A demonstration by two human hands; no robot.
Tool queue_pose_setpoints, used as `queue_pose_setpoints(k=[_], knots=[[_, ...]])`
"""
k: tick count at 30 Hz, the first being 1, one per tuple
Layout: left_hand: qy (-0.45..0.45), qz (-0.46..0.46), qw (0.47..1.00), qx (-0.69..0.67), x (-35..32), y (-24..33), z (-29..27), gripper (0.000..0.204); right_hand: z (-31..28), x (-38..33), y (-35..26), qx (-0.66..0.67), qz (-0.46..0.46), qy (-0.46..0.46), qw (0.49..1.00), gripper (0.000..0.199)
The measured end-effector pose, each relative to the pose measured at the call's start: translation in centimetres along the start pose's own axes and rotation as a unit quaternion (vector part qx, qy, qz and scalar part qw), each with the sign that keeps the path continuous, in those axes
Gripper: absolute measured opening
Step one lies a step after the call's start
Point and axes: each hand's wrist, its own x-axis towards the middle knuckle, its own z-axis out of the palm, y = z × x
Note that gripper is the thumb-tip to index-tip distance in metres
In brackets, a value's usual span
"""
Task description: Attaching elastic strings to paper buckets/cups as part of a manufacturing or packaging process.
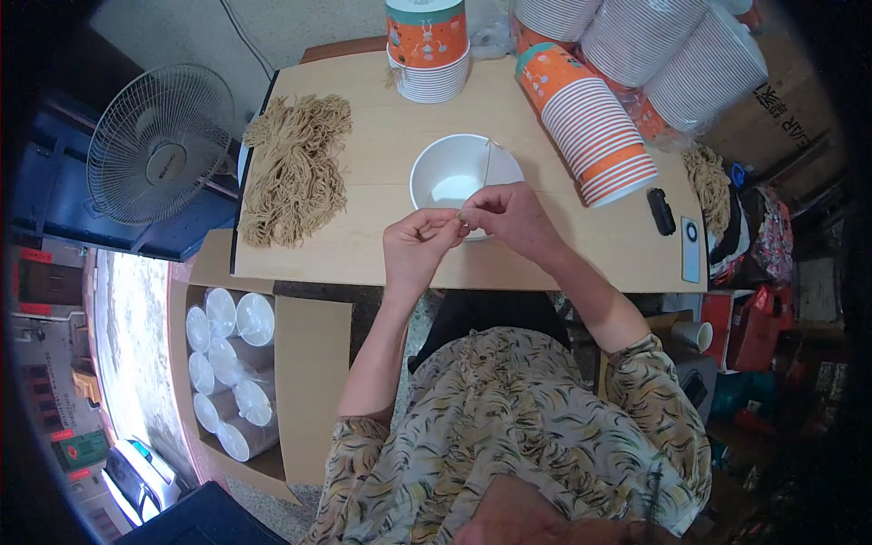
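Note:
A white paper bucket stands on the table just beyond my hands, its open mouth up. A thin tan cord runs from its far rim down toward my fingers. My left hand and my right hand meet at the bucket's near rim, fingertips pinched together on a small tan bit of the cord. The knuckles partly hide its end. On the left of the table lies a loose heap of tan cords.
Orange-and-white buckets are stacked upright at the back; another stack lies tilted at right. Bagged stacks fill the far right. A black object and a phone lie near the right edge. A carton and fan stand left.

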Motion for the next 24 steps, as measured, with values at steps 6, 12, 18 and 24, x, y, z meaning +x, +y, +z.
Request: queue_pose_setpoints(k=[6,12,18,24], knots=[[-0.002,-0.039,0.999,-0.028,0.1,0.4,-0.1,0.013,-0.6,0.0,-0.1,0.023,0.017,-0.001,1.0,0.018],[-0.025,-0.019,0.999,-0.011,0.2,0.1,-0.4,0.012,-0.4,0.5,-0.5,-0.1,0.03,0.021,0.994,0.017],[-0.02,-0.027,0.998,-0.048,0.1,0.3,-0.6,0.009,-0.7,0.6,0.2,-0.067,0.025,-0.045,0.996,0.011],[-0.028,-0.029,0.999,-0.014,0.1,0.5,-0.7,0.008,-1.0,0.7,0.4,-0.099,-0.008,-0.061,0.993,0.009]])
